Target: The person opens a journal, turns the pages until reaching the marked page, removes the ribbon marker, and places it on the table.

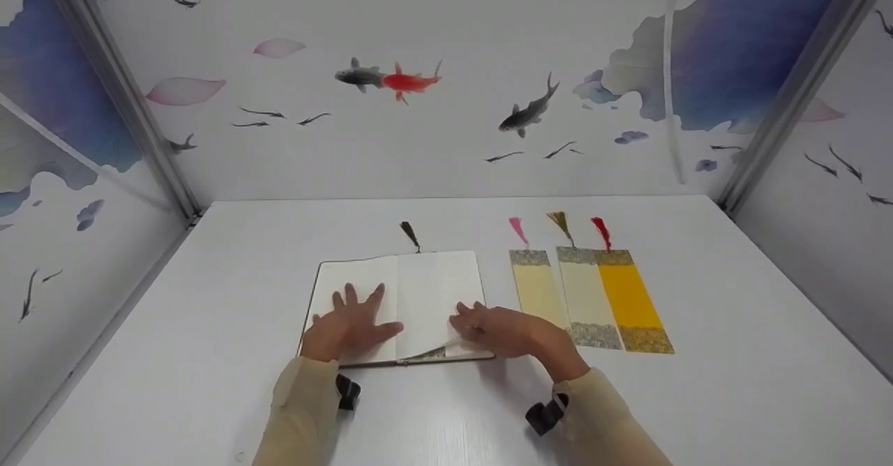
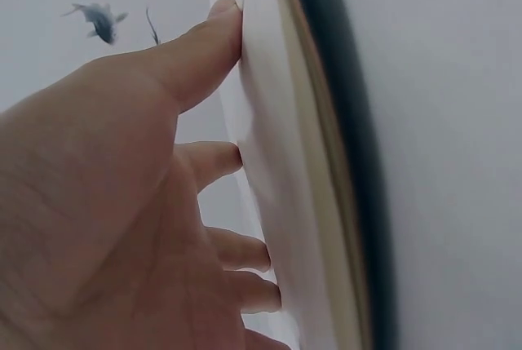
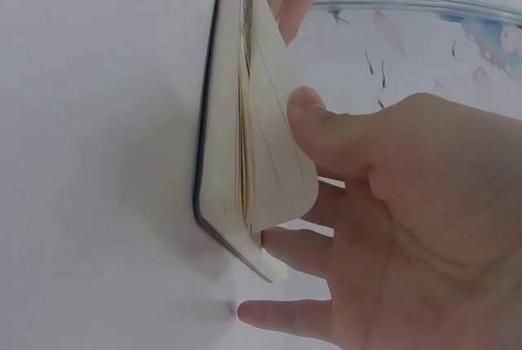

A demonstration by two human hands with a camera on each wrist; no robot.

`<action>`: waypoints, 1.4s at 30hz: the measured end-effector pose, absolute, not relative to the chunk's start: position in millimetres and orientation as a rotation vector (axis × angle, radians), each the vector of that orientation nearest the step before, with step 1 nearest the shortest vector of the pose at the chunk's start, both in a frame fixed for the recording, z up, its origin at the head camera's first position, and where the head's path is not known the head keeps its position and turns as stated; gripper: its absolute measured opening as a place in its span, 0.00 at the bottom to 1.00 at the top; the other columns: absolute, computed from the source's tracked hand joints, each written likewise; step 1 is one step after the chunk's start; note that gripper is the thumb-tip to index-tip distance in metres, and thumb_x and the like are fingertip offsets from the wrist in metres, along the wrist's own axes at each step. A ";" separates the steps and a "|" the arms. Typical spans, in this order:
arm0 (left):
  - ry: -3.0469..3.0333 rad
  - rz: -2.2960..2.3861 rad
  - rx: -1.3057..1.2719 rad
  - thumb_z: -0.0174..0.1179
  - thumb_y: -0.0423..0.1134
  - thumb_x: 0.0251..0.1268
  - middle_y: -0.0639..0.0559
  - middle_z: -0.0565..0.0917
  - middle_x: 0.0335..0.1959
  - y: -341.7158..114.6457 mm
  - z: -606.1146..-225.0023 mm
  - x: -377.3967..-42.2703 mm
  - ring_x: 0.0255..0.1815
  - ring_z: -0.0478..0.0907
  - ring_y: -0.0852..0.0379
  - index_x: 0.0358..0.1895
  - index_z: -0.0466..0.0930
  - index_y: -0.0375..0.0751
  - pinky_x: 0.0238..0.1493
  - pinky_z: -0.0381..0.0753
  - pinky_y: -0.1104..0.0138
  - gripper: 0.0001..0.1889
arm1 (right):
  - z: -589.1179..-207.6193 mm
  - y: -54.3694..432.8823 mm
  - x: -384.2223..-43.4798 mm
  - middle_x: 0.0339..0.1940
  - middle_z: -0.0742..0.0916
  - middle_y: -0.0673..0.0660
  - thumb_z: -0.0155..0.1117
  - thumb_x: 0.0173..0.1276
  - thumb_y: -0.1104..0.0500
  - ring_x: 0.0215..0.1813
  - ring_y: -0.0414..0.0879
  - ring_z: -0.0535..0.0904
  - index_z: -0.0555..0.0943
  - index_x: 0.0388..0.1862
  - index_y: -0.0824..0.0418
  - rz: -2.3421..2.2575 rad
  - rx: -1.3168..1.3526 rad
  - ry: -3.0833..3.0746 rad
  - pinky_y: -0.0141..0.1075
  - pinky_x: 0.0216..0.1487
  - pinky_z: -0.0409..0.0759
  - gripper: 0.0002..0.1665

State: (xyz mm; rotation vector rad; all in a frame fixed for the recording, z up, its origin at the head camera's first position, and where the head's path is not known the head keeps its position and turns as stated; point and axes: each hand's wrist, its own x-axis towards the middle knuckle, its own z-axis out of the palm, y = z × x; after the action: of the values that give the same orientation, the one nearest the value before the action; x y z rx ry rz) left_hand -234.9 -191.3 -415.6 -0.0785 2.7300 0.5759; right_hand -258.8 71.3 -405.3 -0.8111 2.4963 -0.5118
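An open notebook (image 1: 434,284) with a dark cover and blank-looking pages lies on the table. My left hand (image 1: 356,319) rests on its left page with the fingers spread; in the left wrist view the fingertips touch the paper. My right hand (image 1: 492,328) pinches a lifted page (image 3: 273,138) near its lower right corner, thumb against one face and index finger behind it. Beneath that page shows the patterned end of a bookmark (image 1: 429,355), most of it hidden. A dark tassel (image 1: 409,233) sticks out past the notebook's top edge.
Right of the notebook lie a cream bookmark (image 1: 536,286) with a pink tassel, a pale bookmark (image 1: 589,295) with an olive tassel, and a yellow bookmark (image 1: 631,295) with a red tassel. Painted panels (image 1: 446,159) enclose the white table (image 1: 230,298) at the back and sides.
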 end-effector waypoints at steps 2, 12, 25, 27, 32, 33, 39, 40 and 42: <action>2.733 0.572 -0.077 0.52 0.63 0.71 0.26 0.36 0.81 -190.8 -415.7 -235.2 0.81 0.32 0.25 0.82 0.44 0.53 0.71 0.39 0.25 0.44 | -406.4 71.1 -258.5 0.80 0.66 0.55 0.47 0.82 0.59 0.82 0.55 0.58 0.72 0.73 0.53 -0.534 -0.824 2.526 0.53 0.80 0.57 0.24; 2.744 0.573 -0.067 0.52 0.63 0.72 0.27 0.35 0.81 -190.1 -418.9 -233.3 0.81 0.32 0.26 0.82 0.43 0.53 0.71 0.38 0.26 0.43 | -413.2 78.6 -264.5 0.69 0.81 0.58 0.57 0.72 0.71 0.73 0.59 0.73 0.84 0.59 0.61 -0.689 -0.930 2.637 0.55 0.73 0.70 0.20; 2.761 0.619 -0.032 0.52 0.62 0.72 0.24 0.35 0.80 -192.8 -419.4 -230.9 0.80 0.31 0.24 0.82 0.44 0.51 0.69 0.37 0.23 0.43 | -421.2 72.8 -273.2 0.69 0.76 0.68 0.69 0.59 0.77 0.68 0.62 0.75 0.84 0.58 0.65 -0.840 -0.835 2.843 0.51 0.63 0.79 0.26; 2.763 0.620 -0.022 0.52 0.62 0.72 0.24 0.35 0.80 -192.7 -418.9 -231.2 0.80 0.32 0.23 0.82 0.44 0.51 0.69 0.37 0.23 0.43 | -421.2 72.1 -274.8 0.69 0.73 0.69 0.66 0.60 0.78 0.67 0.62 0.76 0.79 0.63 0.67 -0.937 -0.761 2.859 0.50 0.60 0.81 0.31; 2.764 0.620 -0.009 0.51 0.62 0.73 0.23 0.34 0.80 -193.1 -418.5 -231.8 0.80 0.31 0.23 0.82 0.44 0.50 0.68 0.37 0.23 0.43 | -418.1 71.4 -280.3 0.67 0.74 0.70 0.62 0.68 0.71 0.63 0.62 0.79 0.66 0.74 0.69 -1.401 -0.480 2.649 0.48 0.56 0.84 0.35; 2.762 0.621 -0.011 0.51 0.62 0.73 0.24 0.34 0.80 -193.3 -419.1 -231.8 0.80 0.31 0.24 0.82 0.44 0.50 0.68 0.37 0.23 0.43 | -417.7 71.6 -281.6 0.67 0.75 0.70 0.61 0.70 0.69 0.63 0.62 0.80 0.64 0.75 0.69 -1.499 -0.420 2.563 0.47 0.56 0.84 0.35; 2.757 0.629 -0.029 0.52 0.63 0.72 0.24 0.34 0.80 -194.0 -422.6 -232.6 0.80 0.30 0.24 0.82 0.45 0.51 0.69 0.37 0.23 0.43 | -415.5 72.8 -285.8 0.70 0.75 0.71 0.55 0.78 0.57 0.67 0.63 0.78 0.61 0.76 0.70 -1.808 -0.165 2.136 0.46 0.61 0.82 0.34; 2.757 0.629 -0.033 0.52 0.63 0.72 0.25 0.34 0.80 -193.9 -422.8 -232.8 0.80 0.30 0.24 0.82 0.45 0.51 0.69 0.37 0.23 0.43 | -415.4 72.8 -285.8 0.71 0.74 0.70 0.55 0.79 0.55 0.69 0.63 0.76 0.61 0.76 0.69 -1.822 -0.148 2.103 0.47 0.62 0.81 0.34; 2.757 0.628 -0.037 0.52 0.63 0.72 0.25 0.34 0.80 -193.9 -423.0 -232.9 0.80 0.30 0.24 0.82 0.44 0.52 0.69 0.36 0.23 0.44 | -415.7 71.9 -285.5 0.74 0.73 0.68 0.55 0.79 0.50 0.72 0.63 0.73 0.62 0.77 0.67 -1.828 -0.120 2.070 0.49 0.66 0.79 0.35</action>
State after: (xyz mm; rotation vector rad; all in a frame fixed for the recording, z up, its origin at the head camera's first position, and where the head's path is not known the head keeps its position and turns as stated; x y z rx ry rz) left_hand -232.9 -193.9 -423.0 -0.0371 2.7566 0.6276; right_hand -285.5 71.9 -415.7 -0.1198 2.0697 -1.8277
